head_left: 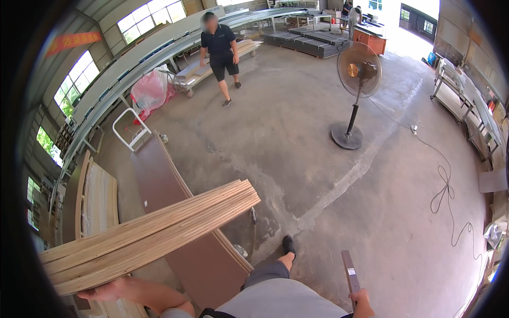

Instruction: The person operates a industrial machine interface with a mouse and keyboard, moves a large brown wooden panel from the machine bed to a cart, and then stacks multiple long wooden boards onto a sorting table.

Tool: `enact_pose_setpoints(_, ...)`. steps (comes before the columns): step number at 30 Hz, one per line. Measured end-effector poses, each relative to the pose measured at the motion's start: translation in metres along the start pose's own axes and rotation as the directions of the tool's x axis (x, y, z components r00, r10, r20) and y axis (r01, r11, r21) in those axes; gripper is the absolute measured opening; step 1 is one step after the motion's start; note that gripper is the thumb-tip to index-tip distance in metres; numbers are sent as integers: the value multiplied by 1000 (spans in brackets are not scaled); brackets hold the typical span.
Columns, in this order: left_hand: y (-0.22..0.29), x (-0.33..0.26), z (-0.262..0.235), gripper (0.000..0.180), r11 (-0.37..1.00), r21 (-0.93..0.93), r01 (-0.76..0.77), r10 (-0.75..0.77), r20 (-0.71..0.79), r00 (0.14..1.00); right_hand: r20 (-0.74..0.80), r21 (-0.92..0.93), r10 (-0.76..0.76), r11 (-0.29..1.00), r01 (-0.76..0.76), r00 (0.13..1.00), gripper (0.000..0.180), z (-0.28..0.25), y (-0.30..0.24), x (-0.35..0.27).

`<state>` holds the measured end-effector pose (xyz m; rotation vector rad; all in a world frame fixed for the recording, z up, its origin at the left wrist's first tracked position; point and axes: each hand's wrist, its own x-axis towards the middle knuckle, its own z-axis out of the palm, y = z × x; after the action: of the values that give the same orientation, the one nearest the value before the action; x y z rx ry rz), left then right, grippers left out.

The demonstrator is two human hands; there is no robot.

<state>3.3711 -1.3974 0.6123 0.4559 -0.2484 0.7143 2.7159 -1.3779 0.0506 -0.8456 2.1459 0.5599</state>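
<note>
A bundle of long pale wooden boards (pixel 159 228) stretches from the left rim to the middle of the view. My left hand (pixel 108 289) is closed under its near edge, the palm against the lowest board; part of the fingers is hidden beneath the wood. Down at my right side, my right hand (pixel 361 298) grips a narrow dark brown strip (pixel 349 267) with a small white label, which points away from me. Beneath the bundle, long brown panels (pixel 164 169) lie stacked on a trolley with a white handle (pixel 129 129).
More wooden panels (pixel 98 199) stand at the left. A black pedestal fan (pixel 359 71) is ahead to the right, with a cable (pixel 448 188) trailing over the floor. A person in dark clothes (pixel 218 42) walks beside a loaded cart (pixel 201 73). Racks (pixel 466 100) line the right wall.
</note>
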Motion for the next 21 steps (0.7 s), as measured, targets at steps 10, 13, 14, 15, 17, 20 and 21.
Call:
enact_pose_setpoints(10, -258, -223, 237, 56, 970, -242, -7, 39, 128, 991, -24, 414, -103, 904, 104, 994, 60, -152, -331, 89)
enact_pose_setpoints(13, -334, -299, 284, 56, 958, -288, -6, 50, 145, 988, -77, 344, -158, 923, 175, 984, 60, -187, -406, 125)
enact_pose_setpoints(14, -362, -326, 296, 56, 954, -299, -1, 50, 158, 986, -93, 280, -184, 938, 204, 978, 60, -189, -420, 150)
enact_pose_setpoints(15, -389, -350, 308, 56, 955, -295, -7, 62, 174, 983, -58, 262, -184, 946, 193, 981, 62, -194, -435, 166)
enact_pose_setpoints(17, -439, -393, 336, 56, 950, -311, -39, 100, 183, 978, -9, 233, -204, 951, 201, 979, 65, -224, -484, 200)
enact_pose_setpoints(20, -508, -458, 396, 55, 939, -336, -73, 158, 233, 960, 183, 157, -155, 979, 127, 971, 66, -280, -553, 257)
enact_pose_setpoints(21, -530, -478, 418, 55, 937, -340, -84, 178, 256, 950, 223, 66, -189, 982, 179, 956, 66, -296, -573, 276)
